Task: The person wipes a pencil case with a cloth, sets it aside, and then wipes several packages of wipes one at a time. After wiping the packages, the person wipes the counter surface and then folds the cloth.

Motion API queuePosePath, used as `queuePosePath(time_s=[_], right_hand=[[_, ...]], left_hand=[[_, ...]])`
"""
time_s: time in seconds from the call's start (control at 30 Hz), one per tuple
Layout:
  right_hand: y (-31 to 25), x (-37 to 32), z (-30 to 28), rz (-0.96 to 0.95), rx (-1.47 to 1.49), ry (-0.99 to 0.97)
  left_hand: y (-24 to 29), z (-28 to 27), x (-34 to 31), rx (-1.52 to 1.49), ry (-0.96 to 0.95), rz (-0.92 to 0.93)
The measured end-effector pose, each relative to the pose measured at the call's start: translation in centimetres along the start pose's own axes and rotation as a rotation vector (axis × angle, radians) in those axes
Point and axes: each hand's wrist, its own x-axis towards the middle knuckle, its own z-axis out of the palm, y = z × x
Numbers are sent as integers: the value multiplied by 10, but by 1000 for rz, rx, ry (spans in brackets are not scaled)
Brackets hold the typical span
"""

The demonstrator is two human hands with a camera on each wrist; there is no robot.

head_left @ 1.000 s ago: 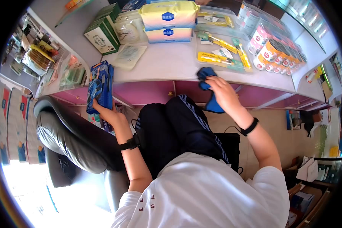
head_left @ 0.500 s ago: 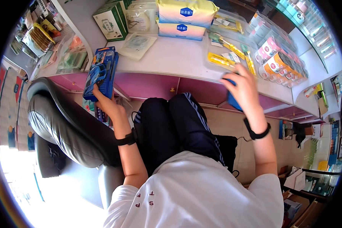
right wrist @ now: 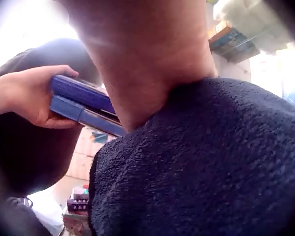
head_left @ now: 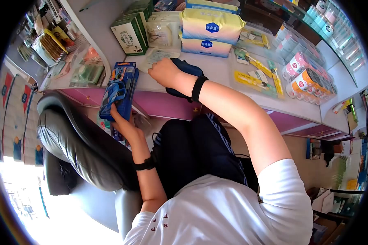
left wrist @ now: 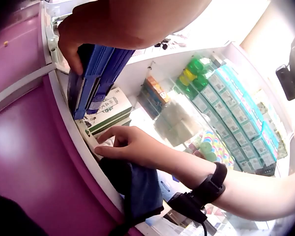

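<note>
My left hand [head_left: 126,125] grips blue toy packages [head_left: 122,87] by their lower end, at the counter's front edge on the left. A car picture shows on the top package, and the right wrist view shows two layers stacked together. My right hand [head_left: 167,75] holds a dark blue cloth [head_left: 183,93] over the front of the counter, just right of the packages. In the left wrist view the cloth [left wrist: 145,191] hangs below the curled fingers and thumb. The forearm hides part of the cloth in the head view.
On the white counter [head_left: 216,77] stand green-and-white boxes [head_left: 129,36], stacked tissue packs [head_left: 212,28], a clear tray of yellow packages [head_left: 251,79] and wrapped cans [head_left: 308,83]. A flat clear packet [head_left: 161,55] lies behind my right hand. A black chair [head_left: 79,143] stands at left.
My right hand has swept from the right side leftward across the counter front with the cloth, close to the packages. The left hand keeps its grip on the packages, nearly in place.
</note>
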Motion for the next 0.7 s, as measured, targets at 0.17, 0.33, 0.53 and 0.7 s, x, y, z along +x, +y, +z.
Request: queuePosePath(time_s=[0.17,0.33,0.53,0.7], right_hand=[[21,3,-2,-5,9,42],[73,14,-26,288,153,311],[128,28,-50,417,324,299],[121,43,-44,435,-105,246]], left_hand=[[9,-2,4,76,76,-53],[14,-10,11,80,11,-26],[10,-5,18,86,16,15],[16,3,40,131,-48,-63]])
